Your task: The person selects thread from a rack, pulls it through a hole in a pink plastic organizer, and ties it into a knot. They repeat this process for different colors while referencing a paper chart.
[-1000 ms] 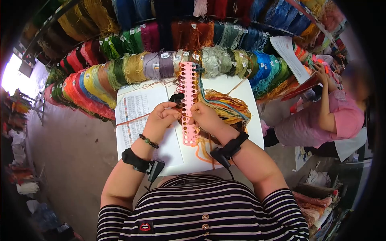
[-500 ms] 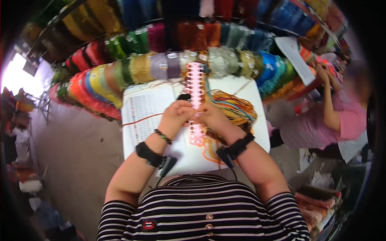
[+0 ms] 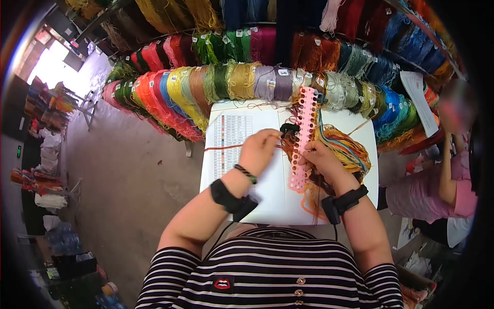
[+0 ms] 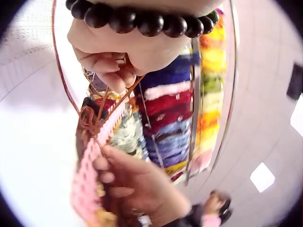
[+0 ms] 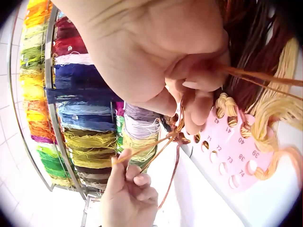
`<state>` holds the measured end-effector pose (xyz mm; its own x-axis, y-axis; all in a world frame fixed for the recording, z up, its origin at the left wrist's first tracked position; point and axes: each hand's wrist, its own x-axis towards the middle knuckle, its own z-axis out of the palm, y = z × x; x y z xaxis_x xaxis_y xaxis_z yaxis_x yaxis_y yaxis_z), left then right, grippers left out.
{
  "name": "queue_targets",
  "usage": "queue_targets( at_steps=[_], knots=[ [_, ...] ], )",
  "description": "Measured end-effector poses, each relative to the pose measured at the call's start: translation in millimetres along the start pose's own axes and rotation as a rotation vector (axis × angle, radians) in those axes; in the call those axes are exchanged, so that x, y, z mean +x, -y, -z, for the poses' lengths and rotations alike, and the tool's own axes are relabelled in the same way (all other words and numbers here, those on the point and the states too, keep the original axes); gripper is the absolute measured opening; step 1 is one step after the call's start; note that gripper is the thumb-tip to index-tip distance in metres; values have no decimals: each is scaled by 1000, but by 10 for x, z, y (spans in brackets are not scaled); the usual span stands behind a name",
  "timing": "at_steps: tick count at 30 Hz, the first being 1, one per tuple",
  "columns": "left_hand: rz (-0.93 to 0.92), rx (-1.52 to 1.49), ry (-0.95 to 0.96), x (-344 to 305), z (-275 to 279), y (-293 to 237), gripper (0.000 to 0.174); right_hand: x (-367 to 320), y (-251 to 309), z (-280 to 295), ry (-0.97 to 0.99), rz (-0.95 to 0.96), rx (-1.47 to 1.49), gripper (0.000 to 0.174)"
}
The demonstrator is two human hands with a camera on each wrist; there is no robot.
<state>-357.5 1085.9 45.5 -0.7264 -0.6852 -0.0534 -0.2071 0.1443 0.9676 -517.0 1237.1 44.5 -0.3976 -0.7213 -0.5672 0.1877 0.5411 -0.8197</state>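
Observation:
A long pink thread card point(image 3: 307, 113) with numbered holes along both edges lies on the white table, hanks looped through many holes. My left hand point(image 3: 258, 152), left of the card, pinches strands of orange-brown embroidery thread point(image 5: 151, 149) that run taut back to the card's edge. My right hand point(image 3: 327, 158) lies over the card's right side. Its thumb and fingers pinch the same thread by the holes, in the right wrist view, and more orange-brown strands trail out past its palm. A black thread bundle point(image 3: 289, 129) sits at the card's left edge.
A printed chart point(image 3: 236, 131) lies on the table at left, a brown strand point(image 3: 224, 148) crossing it. Multicoloured hanks point(image 3: 345, 149) spread right of the card. Racks of labelled thread point(image 3: 239, 82) stand behind the table. Another person point(image 3: 429, 190) is at the right.
My left hand has drawn away leftward from the card, where it was close against my right hand. The right hand stays at the card. The head view has swung left.

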Motion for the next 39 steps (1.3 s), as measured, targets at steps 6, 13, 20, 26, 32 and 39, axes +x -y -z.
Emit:
queue_targets(
  at_steps=[6,13,20,26,32,39],
  knots=[
    [136,-579,-90,-424,1104,-19,31,3,-7,-16,-26,-7,-75,22],
    [43,-851,-573,-973,2619,636,27,26,-84,-35,-41,34,-49,25],
    [665,35,-404,-1241,2163,940,34,16,-97,-51,-32,66,-83,23],
    [229,92,-220,-1000,1726,605,29,-235,21,-37,31,165,-142,24],
    [299,-117,21,-909,1172,617,22,-442,318,264,77,238,-148,16],
    [394,-233,18,-877,1064,677,23,-319,758,630,-160,321,-113,19]
  ],
)
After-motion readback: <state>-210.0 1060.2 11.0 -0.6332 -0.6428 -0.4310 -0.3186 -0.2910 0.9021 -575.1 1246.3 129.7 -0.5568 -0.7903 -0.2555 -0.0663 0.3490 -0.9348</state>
